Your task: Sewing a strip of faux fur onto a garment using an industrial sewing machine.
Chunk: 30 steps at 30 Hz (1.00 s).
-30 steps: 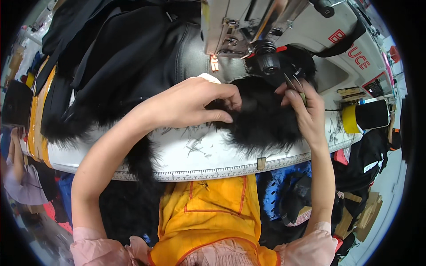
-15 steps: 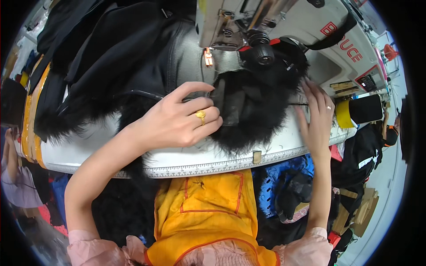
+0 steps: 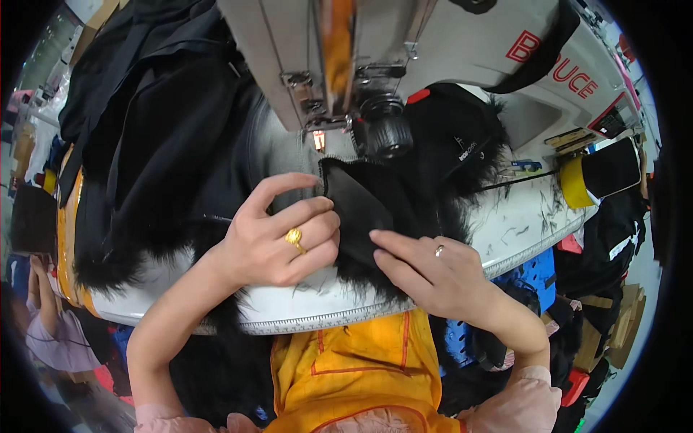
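Black garment fabric with fluffy fur trim (image 3: 368, 209) lies bunched on the machine bed, one edge under the sewing machine's lit presser foot (image 3: 319, 141). Just left of that edge, my left hand (image 3: 285, 234), with a gold ring, is closed on the fabric, its fingertips at the seam. My right hand (image 3: 437, 270), with a thin ring, grips the smooth side of the fur-trimmed piece from the right, finger and thumb tips close together. Some fingertips of both hands are hidden. Further left, the rest of the black garment (image 3: 173, 137) is heaped.
The sewing machine's head (image 3: 289, 58) overhangs the work. A measuring tape (image 3: 310, 320) runs along the white table's front edge. Right stands a yellow-and-black roll (image 3: 575, 184), with loose fur scraps (image 3: 530, 213) nearby. A blue basket (image 3: 458, 343) is below the table.
My right hand has come left from the table's right side onto the fabric. My left hand stays by the seam. The fur-trimmed piece has been turned, showing more smooth cloth; the view has shifted.
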Available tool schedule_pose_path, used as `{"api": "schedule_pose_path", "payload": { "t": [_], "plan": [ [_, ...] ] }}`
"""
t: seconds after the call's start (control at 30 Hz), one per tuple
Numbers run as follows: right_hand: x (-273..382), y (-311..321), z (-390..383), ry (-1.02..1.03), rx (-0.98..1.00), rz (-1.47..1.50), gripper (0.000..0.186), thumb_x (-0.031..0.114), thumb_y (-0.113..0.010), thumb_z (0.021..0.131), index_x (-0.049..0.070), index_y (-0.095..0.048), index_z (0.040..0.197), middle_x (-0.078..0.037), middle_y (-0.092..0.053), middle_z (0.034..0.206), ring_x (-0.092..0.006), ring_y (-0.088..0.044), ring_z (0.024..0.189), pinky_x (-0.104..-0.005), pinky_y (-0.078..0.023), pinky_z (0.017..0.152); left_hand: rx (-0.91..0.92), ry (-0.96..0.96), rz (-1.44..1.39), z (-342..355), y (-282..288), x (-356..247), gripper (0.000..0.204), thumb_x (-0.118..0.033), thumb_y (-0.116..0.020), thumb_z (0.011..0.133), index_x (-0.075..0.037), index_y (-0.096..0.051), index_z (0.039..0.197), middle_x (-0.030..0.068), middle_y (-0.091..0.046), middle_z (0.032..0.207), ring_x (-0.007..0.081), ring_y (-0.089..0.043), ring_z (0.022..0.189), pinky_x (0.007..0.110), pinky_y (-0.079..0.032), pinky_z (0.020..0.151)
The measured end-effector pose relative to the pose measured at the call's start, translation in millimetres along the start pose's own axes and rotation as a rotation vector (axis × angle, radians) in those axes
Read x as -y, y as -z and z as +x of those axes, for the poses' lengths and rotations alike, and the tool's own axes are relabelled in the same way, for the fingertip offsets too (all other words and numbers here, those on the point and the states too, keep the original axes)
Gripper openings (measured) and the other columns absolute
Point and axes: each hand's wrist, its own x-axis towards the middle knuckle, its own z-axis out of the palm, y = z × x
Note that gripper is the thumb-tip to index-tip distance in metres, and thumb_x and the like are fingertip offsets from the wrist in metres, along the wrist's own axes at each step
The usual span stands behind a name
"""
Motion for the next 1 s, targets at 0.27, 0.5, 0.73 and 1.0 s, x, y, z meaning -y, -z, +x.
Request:
{"api": "schedule_pose_path", "payload": {
  "t": [0.27, 0.5, 0.73, 1.0],
  "plan": [
    [-9, 11, -2, -0.062, 0.001, 0.213, 0.017, 0.010, -0.069, 0.076, 0.013, -0.070, 0.092, 0.002, -0.072, 0.106, -0.0071, -0.056, 0.065, -0.0213, -0.041, 0.059, -0.021, -0.045, -0.107, -3, 2, 5, 0.009, -0.010, -0.067, 0.074, -0.007, -0.059, 0.073, 0.0032, -0.064, 0.081, 0.0167, -0.070, 0.084, 0.045, -0.057, 0.093],
    [-13, 18, 0, -0.319, -0.015, 0.661, 0.035, -0.004, -0.069, 0.062, 0.007, -0.071, 0.094, -0.002, -0.073, 0.093, -0.0175, -0.063, 0.072, -0.0255, -0.045, 0.063, 0.134, 0.101, -0.258, 12, 0, 0, 0.022, -0.017, -0.072, 0.068, -0.009, -0.062, 0.086, 0.0004, -0.064, 0.086, 0.0165, -0.062, 0.090, 0.042, -0.045, 0.098],
    [-33, 39, 18, -0.399, 0.280, 0.479, 0.044, -0.003, -0.075, 0.058, 0.006, -0.067, 0.101, -0.004, -0.069, 0.095, -0.0240, -0.064, 0.089, -0.0349, -0.050, 0.076, 0.314, 0.394, -0.599, 25, 0, 3, 0.037, -0.011, -0.079, 0.056, -0.011, -0.068, 0.092, -0.0004, -0.063, 0.082, 0.0209, -0.065, 0.092, 0.043, -0.042, 0.105],
    [-4, 7, 14, -0.038, 0.223, 0.063, 0.025, 0.012, -0.064, 0.076, 0.008, -0.061, 0.100, -0.007, -0.064, 0.119, -0.0105, -0.061, 0.081, -0.0228, -0.051, 0.066, 0.115, 0.249, -0.257, 8, -3, -4, 0.014, -0.009, -0.068, 0.073, -0.011, -0.067, 0.087, -0.0013, -0.062, 0.084, 0.0158, -0.066, 0.084, 0.036, -0.053, 0.093]
  ]
}}
